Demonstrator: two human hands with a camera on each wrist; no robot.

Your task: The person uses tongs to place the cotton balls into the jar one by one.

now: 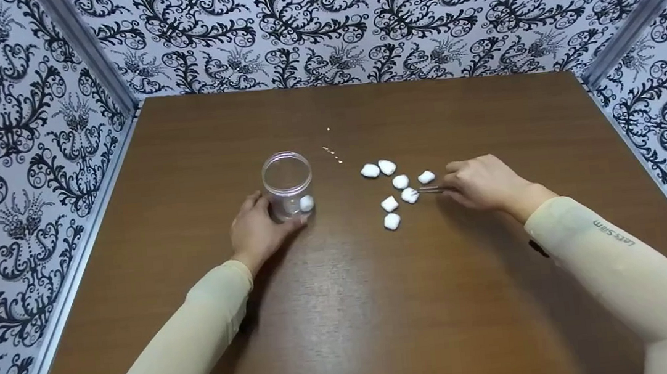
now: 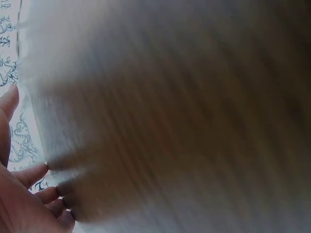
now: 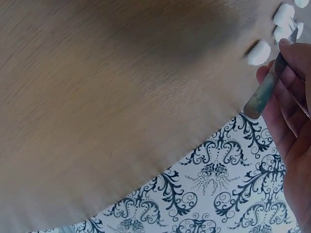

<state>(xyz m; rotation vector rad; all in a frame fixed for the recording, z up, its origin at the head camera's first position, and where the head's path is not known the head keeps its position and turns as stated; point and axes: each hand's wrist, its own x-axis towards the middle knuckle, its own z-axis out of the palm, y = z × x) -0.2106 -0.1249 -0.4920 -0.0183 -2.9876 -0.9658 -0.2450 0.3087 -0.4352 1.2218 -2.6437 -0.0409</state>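
My left hand (image 1: 256, 232) holds a clear plastic jar (image 1: 288, 182) low on its side, thumb in front and fingers behind. One cotton ball (image 1: 307, 203) shows inside the jar, near its bottom. The left wrist view catches the fingers (image 2: 35, 174) at its edge, without the jar. Metal tweezers (image 3: 266, 90) are pinched between the thumb and fingers of my right hand (image 1: 482, 184). Their tips meet a cotton ball (image 1: 410, 195) on the right side of a loose group. Other cotton balls (image 1: 390, 204) lie around it.
A brown wooden table (image 1: 334, 311) lies under both hands. Several small pale specks (image 1: 332, 152) mark it behind the jar. Patterned black-and-white walls (image 1: 317, 27) enclose the back and sides.
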